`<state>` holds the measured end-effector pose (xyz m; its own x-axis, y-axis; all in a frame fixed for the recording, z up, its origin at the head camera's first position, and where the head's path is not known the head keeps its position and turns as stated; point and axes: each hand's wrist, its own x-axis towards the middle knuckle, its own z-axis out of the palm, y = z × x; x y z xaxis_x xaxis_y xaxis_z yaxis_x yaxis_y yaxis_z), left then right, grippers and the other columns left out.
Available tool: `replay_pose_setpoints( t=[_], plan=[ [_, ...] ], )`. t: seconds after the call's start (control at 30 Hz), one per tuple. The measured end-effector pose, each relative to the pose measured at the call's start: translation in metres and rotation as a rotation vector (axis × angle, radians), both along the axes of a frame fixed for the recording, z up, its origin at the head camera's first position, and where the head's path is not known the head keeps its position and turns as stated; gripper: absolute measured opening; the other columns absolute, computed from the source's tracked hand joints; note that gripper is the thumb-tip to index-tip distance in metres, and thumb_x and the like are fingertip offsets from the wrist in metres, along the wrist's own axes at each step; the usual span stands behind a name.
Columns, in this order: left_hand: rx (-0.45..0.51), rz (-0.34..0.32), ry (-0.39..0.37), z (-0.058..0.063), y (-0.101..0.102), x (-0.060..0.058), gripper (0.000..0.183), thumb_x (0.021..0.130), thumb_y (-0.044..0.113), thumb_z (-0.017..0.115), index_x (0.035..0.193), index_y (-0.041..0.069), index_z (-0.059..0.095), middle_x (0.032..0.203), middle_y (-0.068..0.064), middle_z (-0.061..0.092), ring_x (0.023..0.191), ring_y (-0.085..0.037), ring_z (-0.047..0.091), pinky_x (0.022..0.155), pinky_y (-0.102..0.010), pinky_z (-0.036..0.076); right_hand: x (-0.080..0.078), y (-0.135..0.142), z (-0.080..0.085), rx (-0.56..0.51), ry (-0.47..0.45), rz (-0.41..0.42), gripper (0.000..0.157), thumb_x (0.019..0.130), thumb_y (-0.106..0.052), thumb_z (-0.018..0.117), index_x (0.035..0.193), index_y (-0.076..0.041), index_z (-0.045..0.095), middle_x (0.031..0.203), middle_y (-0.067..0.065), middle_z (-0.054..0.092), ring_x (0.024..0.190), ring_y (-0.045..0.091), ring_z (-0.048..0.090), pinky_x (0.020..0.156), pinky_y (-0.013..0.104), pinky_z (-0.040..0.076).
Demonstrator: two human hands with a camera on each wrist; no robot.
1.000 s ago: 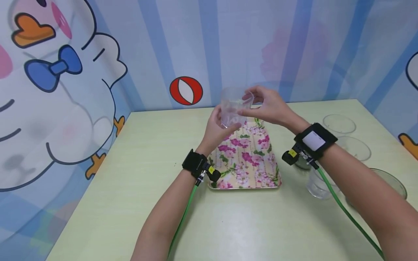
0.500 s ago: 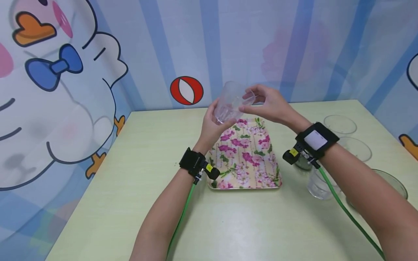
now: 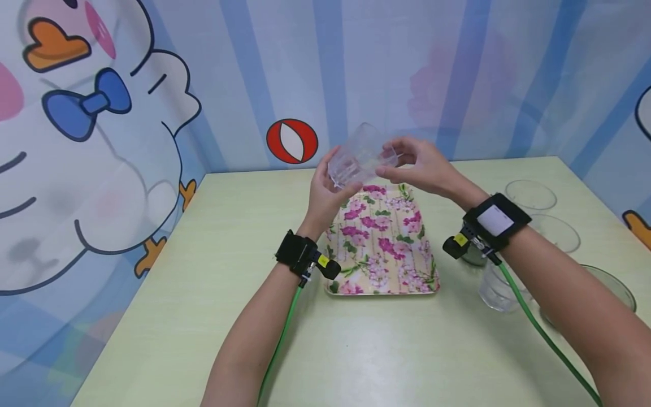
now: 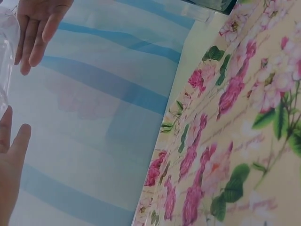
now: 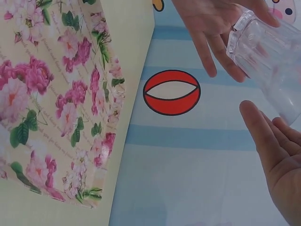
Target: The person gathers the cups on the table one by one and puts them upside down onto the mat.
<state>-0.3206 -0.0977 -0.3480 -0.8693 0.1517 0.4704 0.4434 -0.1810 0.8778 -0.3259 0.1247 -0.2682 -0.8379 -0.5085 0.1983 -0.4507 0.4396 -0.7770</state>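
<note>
A clear drinking glass is held in the air above the far end of the flowered tray. It leans over, with its base toward the lower left and its mouth toward my right hand. My left hand grips it near the base, thumb in front and fingers behind. At the mouth end, the thumb and fingers of my right hand hold the rim. In the right wrist view, the faceted base of the glass lies against the left hand; part of the right hand is cut off.
On the right of the pale table stand another clear glass, a darker round item partly hidden by the wrist camera, and several round glass pieces, among them a green-tinted one. A printed curtain closes off the back.
The glass has tipped from nearly upright to a lean, its base swinging left and up. My left hand has shifted slightly left and up with it; the right hand has barely moved.
</note>
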Motion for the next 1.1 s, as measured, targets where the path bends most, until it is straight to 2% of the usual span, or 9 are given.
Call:
replay_pose_setpoints(
  t=[0.07,0.13,0.23,0.33,0.43,0.5,0.7,0.87,1.1],
  plan=[
    [0.017,-0.003,0.005,0.001,0.0,0.001,0.094,0.075,0.042,0.078,0.15,0.021,0.027,0.15,-0.01,0.036,0.133,-0.021,0.044,0.097,-0.02,0.052,0.0,0.001,0.0,0.02,-0.007,-0.001,0.058,0.091,-0.034,0.063,0.139,-0.01,0.044,0.136,0.011,0.053,0.11,0.028,0.062,0.082,0.032,0.058],
    [0.032,-0.007,0.01,0.002,-0.001,0.002,0.084,0.082,0.027,0.075,0.15,0.019,0.027,0.15,-0.011,0.037,0.132,-0.02,0.045,0.096,-0.019,0.052,0.0,0.001,-0.001,0.036,-0.015,-0.002,0.057,0.09,-0.036,0.063,0.138,-0.01,0.045,0.135,0.012,0.053,0.11,0.027,0.062,0.084,0.035,0.058],
    [0.047,-0.001,0.018,0.003,-0.001,0.002,0.078,0.085,0.014,0.069,0.15,0.018,0.027,0.151,-0.01,0.037,0.134,-0.021,0.044,0.095,-0.019,0.053,-0.001,0.002,-0.002,0.054,-0.027,0.004,0.056,0.09,-0.037,0.063,0.136,-0.009,0.047,0.132,0.014,0.055,0.112,0.028,0.062,0.086,0.039,0.058],
    [0.051,0.014,0.03,0.003,-0.002,0.003,0.086,0.081,0.029,0.075,0.151,0.016,0.026,0.152,-0.01,0.036,0.139,-0.022,0.04,0.095,-0.018,0.053,-0.001,0.003,-0.003,0.058,-0.036,0.017,0.057,0.09,-0.037,0.063,0.136,-0.007,0.047,0.131,0.017,0.055,0.115,0.031,0.06,0.089,0.042,0.057],
    [0.056,0.028,0.038,0.004,-0.002,0.003,0.104,0.071,0.05,0.079,0.151,0.016,0.023,0.153,-0.01,0.035,0.142,-0.022,0.037,0.096,-0.017,0.052,0.001,0.003,-0.004,0.057,-0.042,0.026,0.06,0.09,-0.037,0.063,0.137,-0.005,0.045,0.133,0.02,0.053,0.119,0.034,0.057,0.09,0.042,0.057],
    [0.056,0.047,0.042,0.005,-0.001,0.004,0.111,0.066,0.058,0.078,0.152,0.015,0.022,0.153,-0.01,0.035,0.143,-0.022,0.036,0.097,-0.016,0.051,0.001,0.002,-0.005,0.046,-0.05,0.032,0.059,0.091,-0.036,0.063,0.136,-0.004,0.045,0.132,0.02,0.053,0.118,0.034,0.057,0.089,0.041,0.058],
    [0.1,0.07,0.053,0.012,0.002,0.007,0.115,0.062,0.061,0.079,0.151,0.014,0.023,0.151,-0.013,0.038,0.141,-0.024,0.039,0.103,-0.02,0.049,0.001,-0.001,-0.007,0.014,-0.064,0.055,0.052,0.091,-0.032,0.063,0.133,-0.004,0.048,0.123,0.019,0.059,0.109,0.03,0.062,0.083,0.033,0.06],
    [0.117,0.082,0.035,0.017,0.002,0.009,0.116,0.06,0.061,0.08,0.15,0.014,0.025,0.15,-0.014,0.038,0.138,-0.021,0.042,0.104,-0.025,0.049,0.0,-0.003,-0.011,0.029,-0.052,0.068,0.053,0.09,-0.032,0.064,0.133,-0.005,0.048,0.119,0.019,0.061,0.106,0.028,0.063,0.082,0.034,0.06],
    [0.102,0.096,0.013,0.019,0.0,0.011,0.117,0.058,0.063,0.08,0.149,0.015,0.026,0.147,-0.013,0.041,0.132,-0.016,0.046,0.102,-0.027,0.05,-0.001,-0.005,-0.017,0.067,-0.028,0.064,0.056,0.088,-0.033,0.067,0.134,-0.005,0.049,0.111,0.017,0.064,0.101,0.026,0.065,0.08,0.036,0.059]
  ],
)
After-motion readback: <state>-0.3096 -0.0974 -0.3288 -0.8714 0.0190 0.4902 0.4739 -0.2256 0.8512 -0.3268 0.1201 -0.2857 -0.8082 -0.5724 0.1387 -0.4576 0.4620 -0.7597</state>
